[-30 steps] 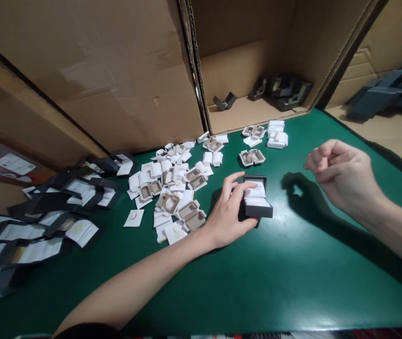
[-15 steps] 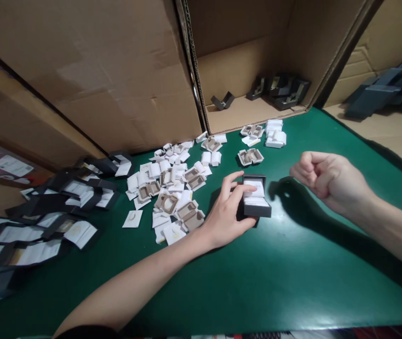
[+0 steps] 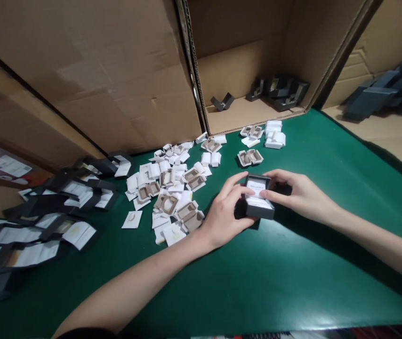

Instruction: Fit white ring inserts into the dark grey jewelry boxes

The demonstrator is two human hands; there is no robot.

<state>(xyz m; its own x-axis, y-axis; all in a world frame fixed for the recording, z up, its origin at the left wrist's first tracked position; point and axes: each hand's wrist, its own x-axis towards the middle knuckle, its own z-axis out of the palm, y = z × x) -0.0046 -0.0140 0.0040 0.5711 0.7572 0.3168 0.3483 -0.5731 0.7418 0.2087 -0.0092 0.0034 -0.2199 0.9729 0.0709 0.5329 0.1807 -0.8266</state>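
Note:
A small dark grey hinged jewellery box (image 3: 262,213) stands with its lid up, lined in white with small print inside the lid. My left hand (image 3: 225,207) grips it from the left, its index finger reaching over the lid's white lining. From the right, my right hand (image 3: 294,190) has closed on the lid, thumb against the white lining and fingers behind. To the left of my left hand lie white and grey card inserts (image 3: 190,215), folded and piled together. A flat white card (image 3: 132,219) with a curved mark lies apart from them.
Several dark open boxes with white linings (image 3: 35,240) crowd the table's left side. An open cardboard carton (image 3: 229,123) at the back holds more dark boxes (image 3: 285,92). Dark boxes (image 3: 370,101) lie at the far right. More inserts (image 3: 250,157) rest before the carton on the green table (image 3: 293,292).
My right hand has moved left from beside the box, where it was curled in the air, and now holds the lid. My left hand stays on the box, which has shifted slightly right.

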